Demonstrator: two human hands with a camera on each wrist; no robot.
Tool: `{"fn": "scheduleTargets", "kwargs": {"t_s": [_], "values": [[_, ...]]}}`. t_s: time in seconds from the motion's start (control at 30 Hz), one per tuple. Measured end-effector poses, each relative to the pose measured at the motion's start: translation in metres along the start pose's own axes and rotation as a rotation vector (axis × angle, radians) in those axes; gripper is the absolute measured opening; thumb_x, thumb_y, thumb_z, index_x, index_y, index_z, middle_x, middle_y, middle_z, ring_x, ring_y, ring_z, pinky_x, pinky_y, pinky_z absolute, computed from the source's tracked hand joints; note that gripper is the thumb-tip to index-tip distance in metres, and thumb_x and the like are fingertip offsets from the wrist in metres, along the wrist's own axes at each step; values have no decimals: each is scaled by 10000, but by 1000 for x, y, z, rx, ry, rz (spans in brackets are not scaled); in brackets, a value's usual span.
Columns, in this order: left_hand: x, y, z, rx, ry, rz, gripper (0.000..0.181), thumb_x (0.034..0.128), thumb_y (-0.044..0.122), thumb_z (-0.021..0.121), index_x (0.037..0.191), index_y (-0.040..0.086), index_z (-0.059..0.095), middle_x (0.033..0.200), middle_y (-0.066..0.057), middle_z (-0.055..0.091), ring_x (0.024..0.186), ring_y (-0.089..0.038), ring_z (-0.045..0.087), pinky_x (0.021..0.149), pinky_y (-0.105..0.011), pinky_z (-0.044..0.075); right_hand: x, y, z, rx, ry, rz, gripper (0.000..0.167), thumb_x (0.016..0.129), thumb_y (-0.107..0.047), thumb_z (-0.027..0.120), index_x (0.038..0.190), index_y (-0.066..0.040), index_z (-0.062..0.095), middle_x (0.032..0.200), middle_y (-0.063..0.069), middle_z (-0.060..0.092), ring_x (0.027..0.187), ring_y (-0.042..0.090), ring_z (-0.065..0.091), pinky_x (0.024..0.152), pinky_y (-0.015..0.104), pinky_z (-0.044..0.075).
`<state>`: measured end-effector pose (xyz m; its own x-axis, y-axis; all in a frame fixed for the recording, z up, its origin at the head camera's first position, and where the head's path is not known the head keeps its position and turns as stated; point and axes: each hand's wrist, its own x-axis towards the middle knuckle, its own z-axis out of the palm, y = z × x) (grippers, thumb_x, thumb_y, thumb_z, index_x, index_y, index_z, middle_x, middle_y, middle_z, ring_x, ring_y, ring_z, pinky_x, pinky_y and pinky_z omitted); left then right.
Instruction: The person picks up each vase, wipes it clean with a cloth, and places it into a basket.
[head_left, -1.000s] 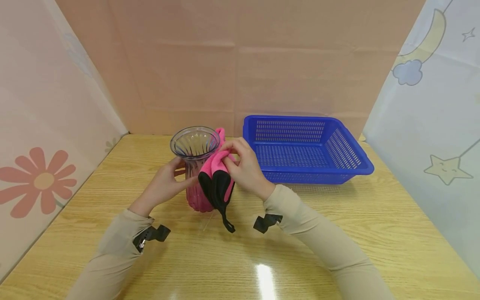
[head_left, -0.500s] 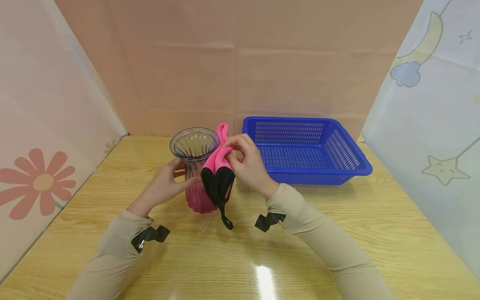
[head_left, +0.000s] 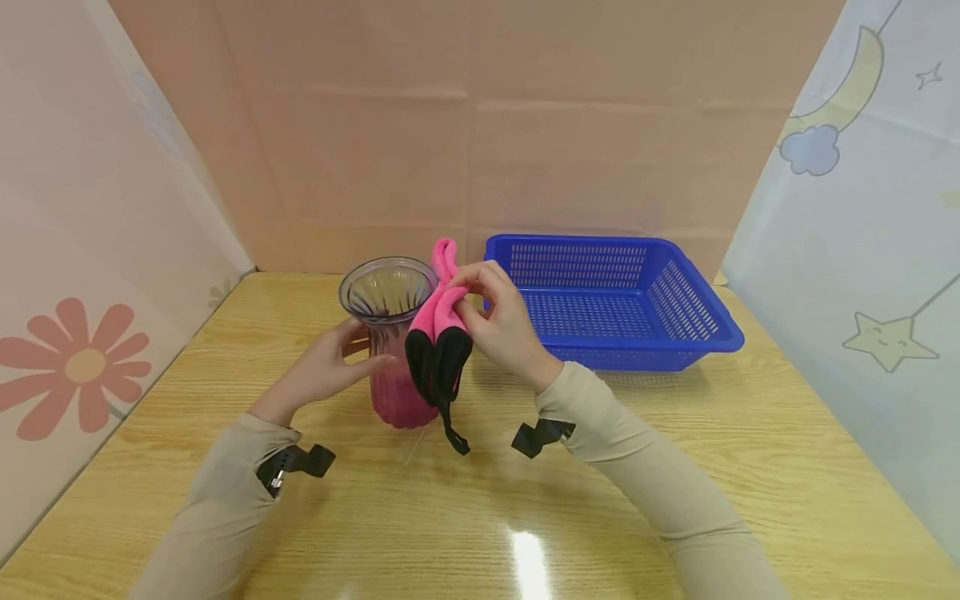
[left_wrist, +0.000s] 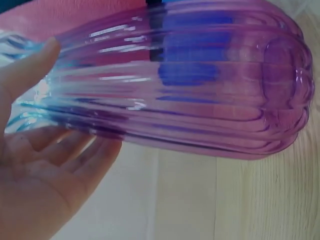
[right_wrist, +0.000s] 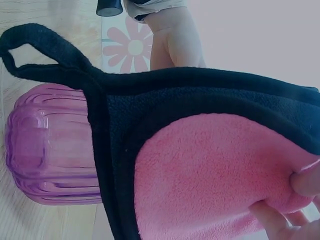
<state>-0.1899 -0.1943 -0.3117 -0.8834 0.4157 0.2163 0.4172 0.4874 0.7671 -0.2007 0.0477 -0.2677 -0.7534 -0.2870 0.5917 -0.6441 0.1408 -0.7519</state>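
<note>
Pinched by the right hand (head_left: 501, 323), between thumb and fingertips: one cloth (head_left: 450, 319), pink with black edging and a hanging loop, folded and bunched. Item two: one vase (head_left: 390, 335), ribbed glass, pink below, standing upright on the table (head_left: 360, 525); its neck is gripped by the left hand (head_left: 318, 367). The cloth is held at the vase's right side; whether the glass is touched cannot be told. Item three: one blue basket (head_left: 600, 343), placed to the right. Progress, as judged: the vase is steadied, the cloth gathered; neither article is yet released.
</note>
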Motion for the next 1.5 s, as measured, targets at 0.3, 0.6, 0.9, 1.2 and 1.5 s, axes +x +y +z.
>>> {"fn": "scheduleTargets", "kwargs": {"t_s": [0.3, 0.6, 0.9, 1.2, 1.5], "values": [[2, -7, -4, -74, -82, -13, 625, 886, 115, 628, 1399, -47, 311, 1378, -271, 449, 1295, -432, 425, 1080, -532, 349, -1, 0, 0, 46, -21, 21, 114, 853, 86, 559, 964, 66, 559, 1072, 193, 506, 931, 269, 580, 648, 173, 566], [3, -3, -1, -128, -71, 0, 712, 863, 60, 643, 1427, -27, 217, 1417, -268, 398, 1312, -425, 405, 1097, -528, 321, -3, 4, 2, 65, -12, -2, 125, 838, 119, 547, 957, 80, 552, 1073, 208, 501, 904, 220, 568, 657, 163, 557], [1, 0, -3, -93, -52, -33, 731, 861, 90, 654, 1445, -4, 223, 1453, -254, 336, 1321, -459, 368, 1067, -549, 351, -6, 9, 5, 83, -7, 13, 126, 839, 124, 537, 958, 82, 550, 1091, 205, 496, 920, 227, 573, 710, 213, 582], [-1, 4, -3, -60, -24, -56, 666, 858, 120, 665, 1403, -16, 307, 1352, -249, 441, 1270, -438, 438, 1060, -537, 375, -10, 13, 13, 33, -17, 7, 95, 839, 100, 554, 926, 66, 569, 1046, 208, 510, 965, 289, 576, 797, 278, 585], [-2, 5, -4, -34, -6, -44, 612, 858, 131, 667, 1364, -29, 363, 1288, -250, 492, 1235, -435, 475, 1049, -536, 392, -14, 21, 20, -58, -28, -21, 89, 831, 75, 580, 908, 30, 591, 997, 186, 537, 946, 281, 589, 757, 351, 597]]}}
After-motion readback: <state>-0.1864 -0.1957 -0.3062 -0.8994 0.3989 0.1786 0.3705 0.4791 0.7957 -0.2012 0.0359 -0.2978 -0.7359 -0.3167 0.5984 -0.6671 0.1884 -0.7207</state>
